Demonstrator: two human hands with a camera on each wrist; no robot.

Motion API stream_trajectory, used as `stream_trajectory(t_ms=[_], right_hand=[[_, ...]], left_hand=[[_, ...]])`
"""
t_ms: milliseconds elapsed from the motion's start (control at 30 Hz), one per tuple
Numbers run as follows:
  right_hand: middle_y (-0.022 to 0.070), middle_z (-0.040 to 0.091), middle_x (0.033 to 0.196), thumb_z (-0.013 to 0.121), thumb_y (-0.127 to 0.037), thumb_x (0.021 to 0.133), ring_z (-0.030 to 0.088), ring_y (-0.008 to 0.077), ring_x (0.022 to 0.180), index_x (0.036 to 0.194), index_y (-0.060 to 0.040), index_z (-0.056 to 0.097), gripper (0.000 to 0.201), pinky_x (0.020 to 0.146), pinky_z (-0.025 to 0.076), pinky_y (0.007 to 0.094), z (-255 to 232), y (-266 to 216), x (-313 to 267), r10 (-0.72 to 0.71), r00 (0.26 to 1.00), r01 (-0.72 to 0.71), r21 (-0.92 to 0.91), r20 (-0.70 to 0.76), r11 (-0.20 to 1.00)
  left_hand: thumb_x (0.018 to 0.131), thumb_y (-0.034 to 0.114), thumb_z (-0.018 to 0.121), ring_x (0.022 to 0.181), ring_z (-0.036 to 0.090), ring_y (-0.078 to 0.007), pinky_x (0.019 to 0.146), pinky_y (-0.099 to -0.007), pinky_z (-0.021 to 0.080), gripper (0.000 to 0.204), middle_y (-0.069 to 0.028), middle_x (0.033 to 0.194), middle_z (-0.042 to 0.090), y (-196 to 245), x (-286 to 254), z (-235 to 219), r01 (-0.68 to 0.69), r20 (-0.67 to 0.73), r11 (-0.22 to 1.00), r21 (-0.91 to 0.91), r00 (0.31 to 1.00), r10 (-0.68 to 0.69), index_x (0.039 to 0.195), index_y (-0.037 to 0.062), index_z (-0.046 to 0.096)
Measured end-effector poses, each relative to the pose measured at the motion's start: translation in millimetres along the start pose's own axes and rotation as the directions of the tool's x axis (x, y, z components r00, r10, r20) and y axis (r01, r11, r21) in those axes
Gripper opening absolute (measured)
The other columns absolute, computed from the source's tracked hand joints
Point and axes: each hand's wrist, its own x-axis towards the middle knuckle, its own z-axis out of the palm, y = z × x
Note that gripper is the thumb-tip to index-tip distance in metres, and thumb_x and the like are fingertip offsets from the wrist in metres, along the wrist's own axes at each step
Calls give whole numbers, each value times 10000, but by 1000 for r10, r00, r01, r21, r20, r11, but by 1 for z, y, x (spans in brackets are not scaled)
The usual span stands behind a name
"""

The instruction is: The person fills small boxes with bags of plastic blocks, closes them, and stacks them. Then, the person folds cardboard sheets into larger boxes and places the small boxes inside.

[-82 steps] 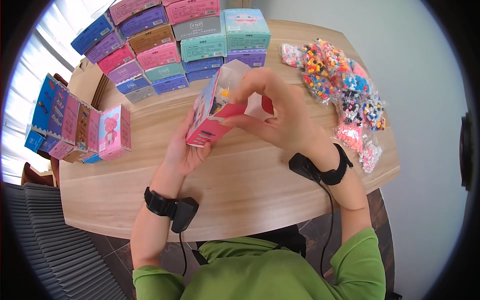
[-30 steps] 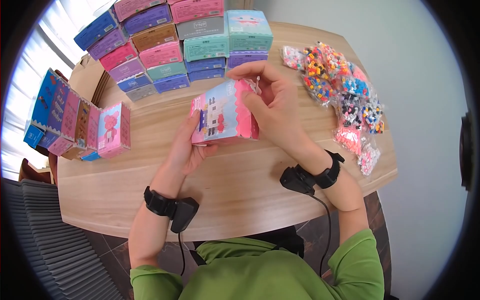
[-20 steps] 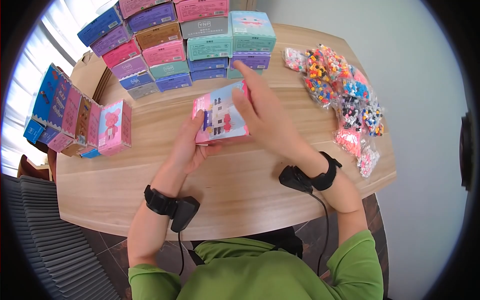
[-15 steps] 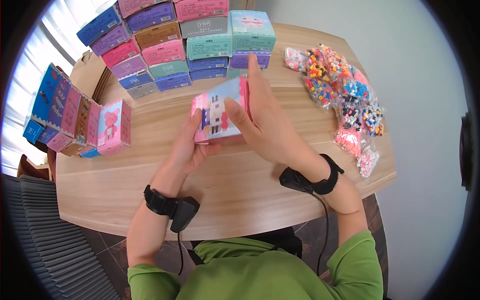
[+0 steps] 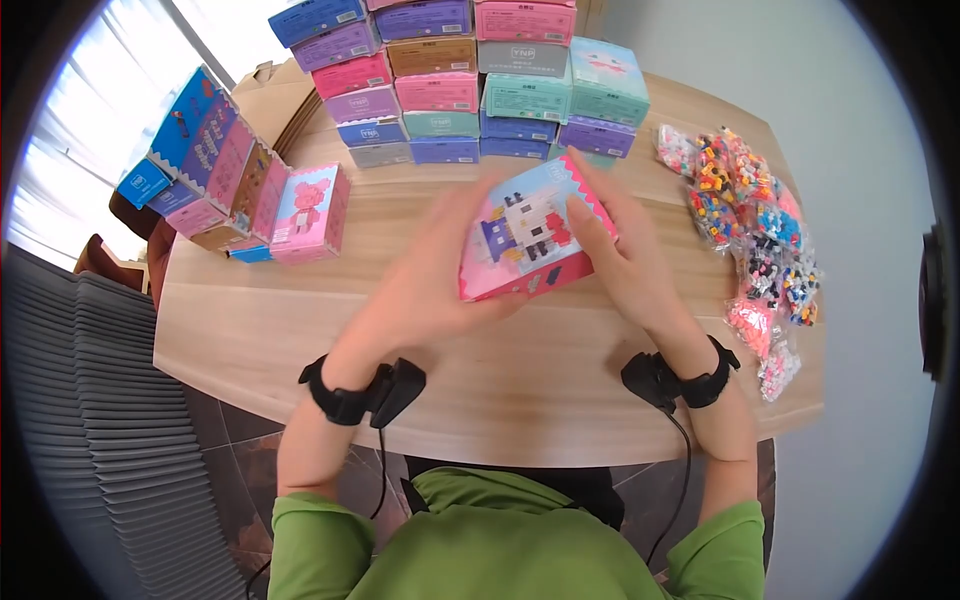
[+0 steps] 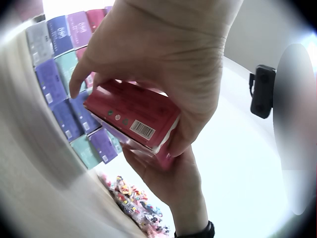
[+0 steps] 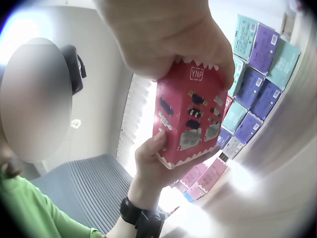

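Note:
A pink and light-blue box (image 5: 530, 225) printed with a block figure is held above the table between both hands. The left hand (image 5: 425, 265) grips its left end, thumb and fingers round it; in the left wrist view this hand (image 6: 153, 59) spans the red end panel (image 6: 133, 111) with a barcode. The right hand (image 5: 635, 265) holds the other end, its thumb on the printed face and fingers along the far edge. In the right wrist view the box's red side (image 7: 190, 114) faces the camera, with the right hand (image 7: 173, 39) over the top end.
Stacked coloured boxes (image 5: 435, 92) stand at the back of the wooden table (image 5: 480, 400). More boxes (image 5: 308, 215) stand at the left, beside brown cardboard (image 5: 275, 100). Clear bags of small coloured blocks (image 5: 765, 225) lie along the right side.
The box, open at its end earlier, has been turned so its printed face shows, and has moved right with both hands. The left hand has shifted up its left end. The head view has shifted.

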Motion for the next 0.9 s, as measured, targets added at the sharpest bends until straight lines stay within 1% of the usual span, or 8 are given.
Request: stream_trajectory(t_ms=[133, 233, 333, 433, 533, 733, 833, 900], right_hand=[[232, 390, 1276, 451, -328, 903, 400, 334, 1170, 1231, 16, 420, 476, 947, 333, 357, 6, 12, -4, -175, 984, 175, -164, 14, 971], [233, 349, 1309, 446, -338, 904, 355, 341, 1206, 1213, -40, 467, 430, 963, 312, 379, 1, -1, -2, -96, 992, 104, -88, 82, 991], [220, 385, 1276, 454, -317, 902, 384, 333, 1178, 1139, -38, 530, 373, 954, 319, 382, -1, 2, 0, -116, 988, 125, -80, 100, 989], [203, 422, 1231, 477, -300, 893, 416, 323, 1140, 1042, -32, 579, 323, 931, 339, 372, 1, 2, 0, -125, 986, 135, -86, 109, 987], [192, 448, 1189, 491, -269, 886, 432, 317, 1115, 985, -21, 584, 283, 916, 348, 370, 1, 0, -1, -118, 988, 125, -65, 102, 990], [196, 463, 1158, 500, -243, 879, 444, 325, 1091, 912, -9, 570, 247, 902, 356, 376, 0, 1, -1, -142, 982, 143, 3, 121, 990], [131, 411, 1229, 441, -240, 911, 440, 198, 1080, 970, -37, 575, 251, 899, 358, 321, -6, -6, -1, -107, 971, 134, -116, 215, 984], [175, 448, 1172, 489, -237, 882, 456, 278, 1064, 933, -24, 565, 232, 875, 377, 352, -5, -4, 0, -166, 973, 184, -102, 160, 978]], left_hand=[[663, 310, 700, 993, 456, -355, 838, -405, 390, 801, -209, 1056, 454, 3, -20, -31, 172, -218, 895, 411, 972, -87, 1279, -31, 318], [733, 325, 650, 1004, 460, -337, 862, -389, 381, 711, -213, 1047, 471, -11, -33, -56, 434, -511, 686, 584, 853, -105, 1276, -23, 353], [762, 364, 610, 992, 453, -351, 838, -410, 394, 688, -239, 1022, 464, -35, -38, -78, 561, -571, 373, 739, 815, -95, 1255, -52, 370], [777, 408, 574, 1002, 445, -356, 829, -421, 402, 663, -260, 1023, 460, -33, -32, -73, 676, -634, 152, 721, 732, -250, 1213, -64, 411], [780, 419, 558, 1012, 448, -330, 789, -430, 427, 598, -210, 1004, 478, -50, -35, -68, 620, -600, -24, 784, 747, -287, 1149, -44, 472], [769, 386, 581, 988, 460, -290, 704, -445, 454, 509, -117, 953, 496, -49, -24, -69, 577, -569, -66, 814, 769, -291, 1092, -2, 511], [760, 370, 598, 1008, 455, -293, 743, -447, 442, 498, -131, 1007, 497, -51, -22, -70, 561, -557, -70, 825, 783, -277, 1091, 7, 513], [755, 345, 608, 1028, 448, -302, 778, -443, 431, 490, -146, 1051, 491, -40, -21, -63, 499, -494, 18, 866, 861, -122, 1098, 10, 509]])
